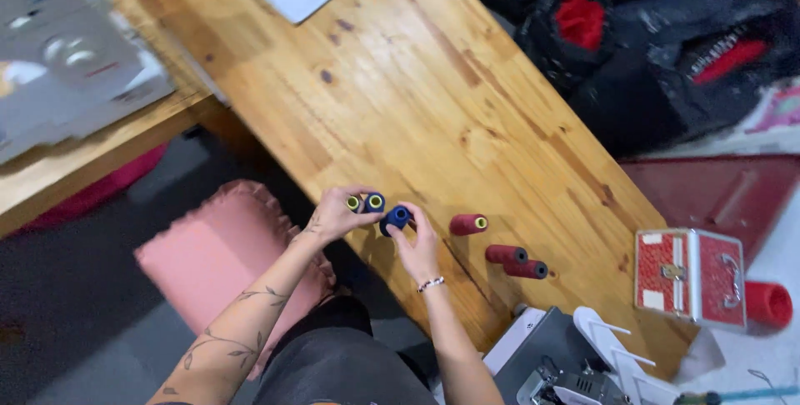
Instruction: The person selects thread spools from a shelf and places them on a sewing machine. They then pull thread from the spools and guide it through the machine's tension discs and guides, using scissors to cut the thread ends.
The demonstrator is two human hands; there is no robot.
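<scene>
While holding three small thread spools close together at near edge of wooden table [400, 97]: left hand [332, 217] closed on two of them, fingers curled round a yellow-green spool [353, 203] and a dark blue spool w/ yellow core [375, 202]. Right hand [417, 242] pinching a blue spool [397, 218] betw. thumb and fingertips, just beside the left pair, maybe touching them; not clear from this angle.

Risks from here:
- Two spools in one hand = weak grip. Could slip out, roll off table edge and drop toward pink cushion [225, 263] or the floor under it. Spools are round and smooth, so will roll easy.
- Hands working right at the edge, little margin. Small bump betw. hands could knock blue spool loose.
- Lying on their sides further right: a red spool w/ yellow core [468, 223] and two dark red spools [507, 254] [527, 269], the last two touching. A wrist or sleeve sweep could push them rolling toward the white machine [575, 355] at the corner.
- Loose thread ends could tangle if spools rub; ends not visible here, so only a guess.
- Red case [690, 274] at far right end sits near table corner, well apart from hands, low risk.
</scene>
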